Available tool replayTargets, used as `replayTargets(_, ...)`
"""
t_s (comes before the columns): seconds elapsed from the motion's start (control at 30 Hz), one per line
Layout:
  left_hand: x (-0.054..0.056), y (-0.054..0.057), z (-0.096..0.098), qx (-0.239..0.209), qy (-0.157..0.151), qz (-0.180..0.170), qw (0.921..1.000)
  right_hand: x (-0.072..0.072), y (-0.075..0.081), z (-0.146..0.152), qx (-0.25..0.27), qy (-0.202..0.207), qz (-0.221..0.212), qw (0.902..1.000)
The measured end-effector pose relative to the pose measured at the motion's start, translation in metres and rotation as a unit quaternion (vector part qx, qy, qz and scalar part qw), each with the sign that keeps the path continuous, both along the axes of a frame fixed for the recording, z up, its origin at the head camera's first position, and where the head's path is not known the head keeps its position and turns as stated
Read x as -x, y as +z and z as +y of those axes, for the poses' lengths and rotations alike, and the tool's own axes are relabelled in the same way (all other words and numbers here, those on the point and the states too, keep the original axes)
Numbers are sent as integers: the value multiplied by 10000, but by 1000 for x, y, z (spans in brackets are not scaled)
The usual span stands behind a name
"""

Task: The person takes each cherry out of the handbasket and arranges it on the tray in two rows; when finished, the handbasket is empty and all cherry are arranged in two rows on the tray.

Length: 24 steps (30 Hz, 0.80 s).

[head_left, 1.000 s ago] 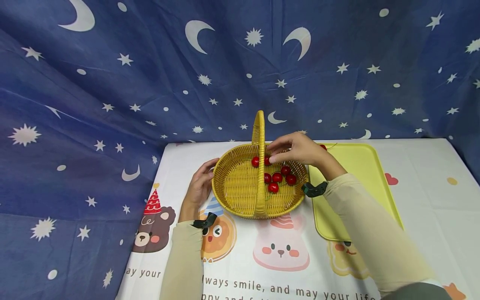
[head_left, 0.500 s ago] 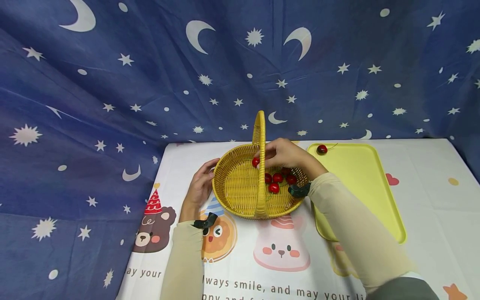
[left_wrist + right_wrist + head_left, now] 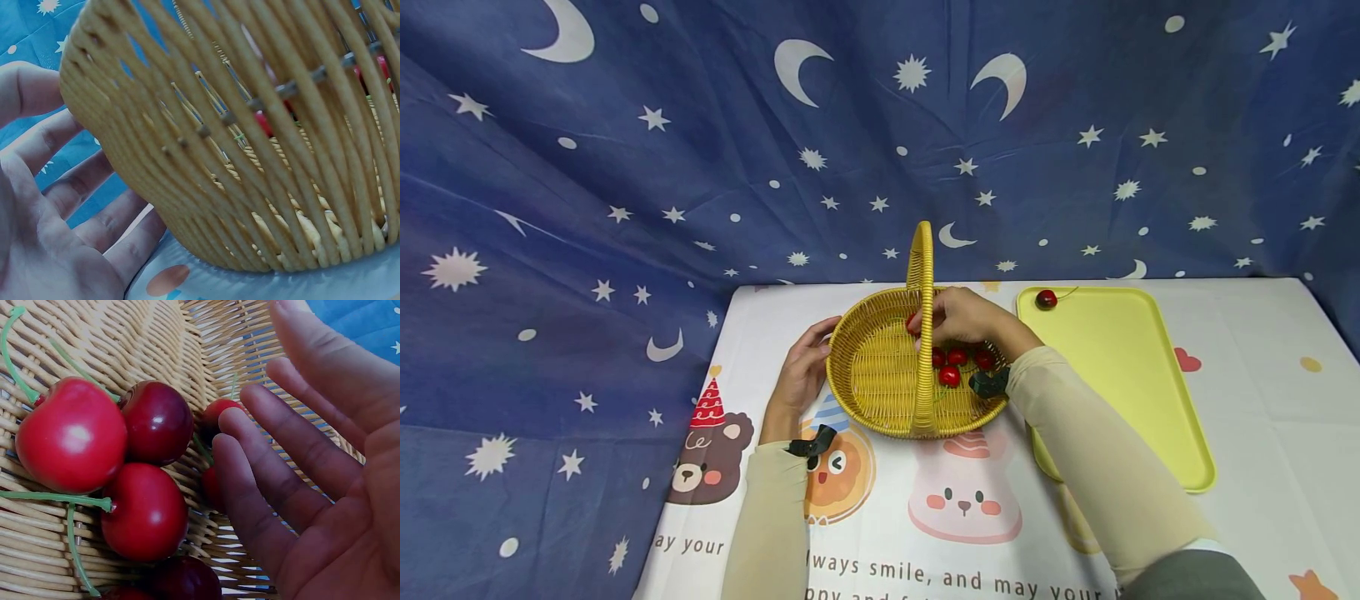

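Nearest: two beige sleeves, the left sleeve point(image 3: 767, 517) and the right sleeve point(image 3: 1090, 450), the latter meeting dark grey cloth at the bottom edge. Under them lay a white tablecloth point(image 3: 1262, 467) printed with lettering, a bear point(image 3: 703, 462) in a red party hat and a pink rabbit point(image 3: 965, 504). Each wrist bore a black strap.

The left hand point(image 3: 799, 375) stood at the left side of a yellow wicker basket point(image 3: 880, 383). Fingers spread wide, at least one tip against the outer wall; other tips passed out of sight behind the wicker. The basket sat upright, its tall handle point(image 3: 923, 367) arching from near rim to far rim.

Several red cherries point(image 3: 950, 377) lay inside, mostly right of the handle, some bright, some dark, with green stems. The right hand point(image 3: 968, 318) was over the basket's far right part, fingertips reaching the handle in the head view. Its wrist view showed loosely extended fingers, thumb held apart, nothing visible in the grasp. One cherry point(image 3: 913, 323) showed by the fingertips; could not tell whether they touched it.

Right of the basket, a pale yellow tray point(image 3: 1120, 392), its near left part crossed by the right sleeve. One dark red cherry with a long stem point(image 3: 1047, 299) lay in its far left corner.

Farthest: a blue curtain point(image 3: 850, 158) with white moons, stars and dots.
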<state>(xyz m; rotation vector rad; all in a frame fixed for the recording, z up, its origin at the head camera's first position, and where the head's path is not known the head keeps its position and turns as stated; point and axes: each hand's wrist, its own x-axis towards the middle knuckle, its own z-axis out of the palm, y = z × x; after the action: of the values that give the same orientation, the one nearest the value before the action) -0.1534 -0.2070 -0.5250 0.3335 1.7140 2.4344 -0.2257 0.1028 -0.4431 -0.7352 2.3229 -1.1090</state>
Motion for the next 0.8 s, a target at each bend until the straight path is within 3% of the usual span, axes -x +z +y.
replayTargets(0.8,0,-1,0,-15,-17,38,10000,3,-8,5,-774,457,-210,9957)
